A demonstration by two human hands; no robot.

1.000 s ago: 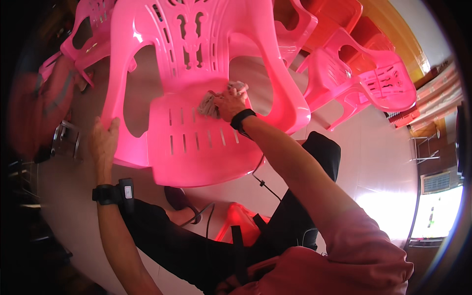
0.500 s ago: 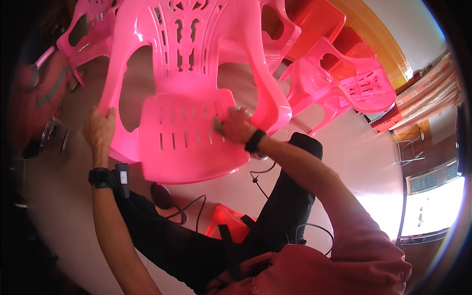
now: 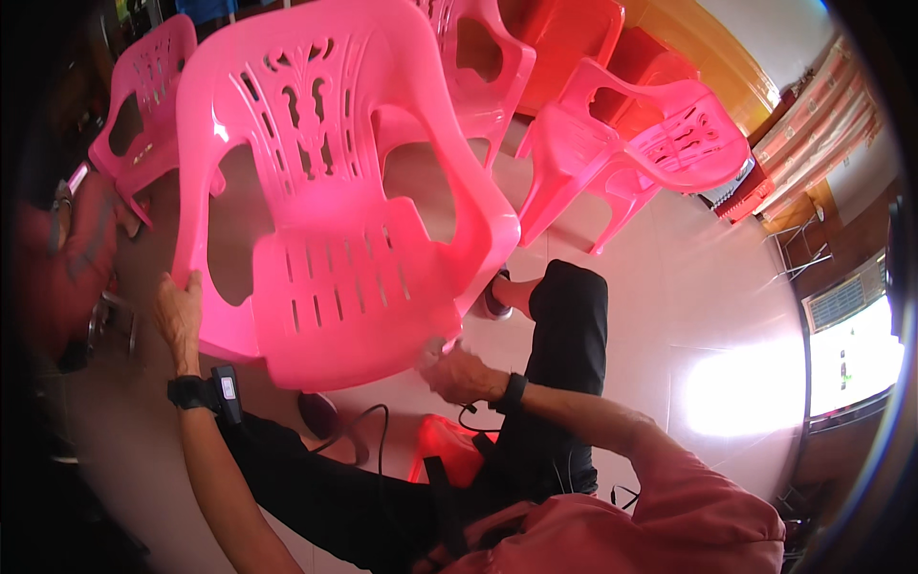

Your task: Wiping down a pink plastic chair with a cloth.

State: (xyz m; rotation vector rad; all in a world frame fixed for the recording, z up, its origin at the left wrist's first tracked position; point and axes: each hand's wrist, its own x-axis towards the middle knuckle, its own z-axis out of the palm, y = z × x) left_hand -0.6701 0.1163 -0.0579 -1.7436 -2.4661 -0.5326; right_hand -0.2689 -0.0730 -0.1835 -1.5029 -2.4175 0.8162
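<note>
A pink plastic armchair (image 3: 335, 354) with a slotted seat and cut-out back stands in front of me, its front edge toward my legs. My left hand (image 3: 179, 311) is closed round the lower part of the chair's left arm. At the front right corner of the seat is my right hand (image 3: 461, 373), fingers curled in and somewhat blurred. Something small and greyish shows at its fingertips, too smeared to name. Both wrists wear black bands, and a small black device sits at the left one.
More pink chairs (image 3: 153, 96) stand behind and at the left; another pink chair (image 3: 574, 143) is at the right, before red chairs (image 3: 564, 57). A red stool (image 3: 445, 445) is under me. A black cable (image 3: 385, 421) loops by my legs. Another person's sleeve (image 3: 91, 230) shows at the left.
My right hand has moved from the slotted middle of the seat toward me, to its front right corner. My left hand keeps its hold. The view has shifted, showing more of the chair back.
</note>
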